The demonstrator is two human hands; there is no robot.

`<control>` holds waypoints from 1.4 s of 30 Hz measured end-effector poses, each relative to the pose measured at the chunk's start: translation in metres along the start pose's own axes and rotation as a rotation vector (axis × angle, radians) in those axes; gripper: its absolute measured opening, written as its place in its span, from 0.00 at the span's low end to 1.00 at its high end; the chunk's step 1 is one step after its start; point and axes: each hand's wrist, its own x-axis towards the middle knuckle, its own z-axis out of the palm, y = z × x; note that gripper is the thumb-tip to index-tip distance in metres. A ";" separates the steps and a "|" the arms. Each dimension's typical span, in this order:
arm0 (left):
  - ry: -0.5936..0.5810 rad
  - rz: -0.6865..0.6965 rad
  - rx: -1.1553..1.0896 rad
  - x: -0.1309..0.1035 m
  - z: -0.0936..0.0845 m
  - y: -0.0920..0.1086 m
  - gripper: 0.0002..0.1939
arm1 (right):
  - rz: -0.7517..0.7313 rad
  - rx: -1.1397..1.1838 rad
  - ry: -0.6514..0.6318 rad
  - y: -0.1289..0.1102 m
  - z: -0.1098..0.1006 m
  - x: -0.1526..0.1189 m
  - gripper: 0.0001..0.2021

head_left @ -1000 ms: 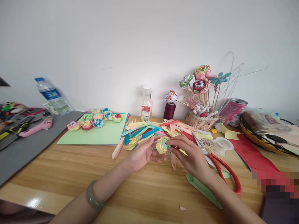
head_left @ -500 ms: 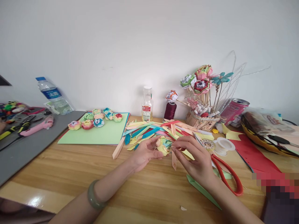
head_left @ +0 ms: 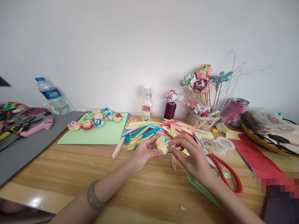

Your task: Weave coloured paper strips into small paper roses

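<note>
At your frame's left, a water bottle (head_left: 53,96) stands behind finished paper roses (head_left: 94,119) on green card (head_left: 98,133); red-handled scissors (head_left: 221,171) lie lower right, below a flower basket (head_left: 202,119).

The folded paper flower (head_left: 162,145) is small and round, made of pale yellow strips with some teal and a little pink inside. It is held above the wooden table, just in front of the heap of coloured paper strips (head_left: 151,130). It seems tilted to the left, but the fingers hide part of it.
</note>
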 end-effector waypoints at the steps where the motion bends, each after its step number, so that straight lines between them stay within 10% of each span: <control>1: 0.002 0.005 0.013 0.000 -0.001 0.000 0.26 | 0.022 0.011 -0.015 0.000 0.000 0.000 0.03; 29: -0.027 -0.077 0.014 0.000 -0.001 0.003 0.21 | -0.202 -0.261 0.031 0.007 0.002 -0.001 0.03; 42: -0.115 -0.113 0.010 0.000 -0.004 0.003 0.17 | 0.211 0.252 -0.274 -0.008 -0.020 0.013 0.15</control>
